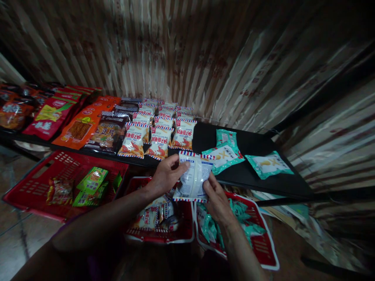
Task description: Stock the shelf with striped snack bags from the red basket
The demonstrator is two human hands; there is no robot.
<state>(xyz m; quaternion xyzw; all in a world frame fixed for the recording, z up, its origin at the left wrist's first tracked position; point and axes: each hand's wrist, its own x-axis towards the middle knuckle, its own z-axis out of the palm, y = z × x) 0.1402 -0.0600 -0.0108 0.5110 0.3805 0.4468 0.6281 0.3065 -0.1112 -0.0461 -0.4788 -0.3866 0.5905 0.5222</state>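
Observation:
Between both hands is a snack bag (195, 177), its printed back facing me and its edges striped red, white and blue. My left hand (168, 171) grips its upper left side, the thumb lying over the back. At the lower right edge my right hand (215, 193) pinches it with thumb and fingers. The bag is held above two red baskets, just in front of the shelf (202, 132). Behind it, snack bags with the same striped edges (159, 138) lie in rows on the shelf. To the right are several teal snack bags (224, 156).
Below sit a red basket (187, 234) of striped-edge bags, another red basket (271, 249) of teal bags, and a wider red basket (32, 179) with green packets (93, 180). Orange bags (83, 127) and pink bags (48, 117) fill the shelf's left. Ridged sheeting (164, 50) stands behind.

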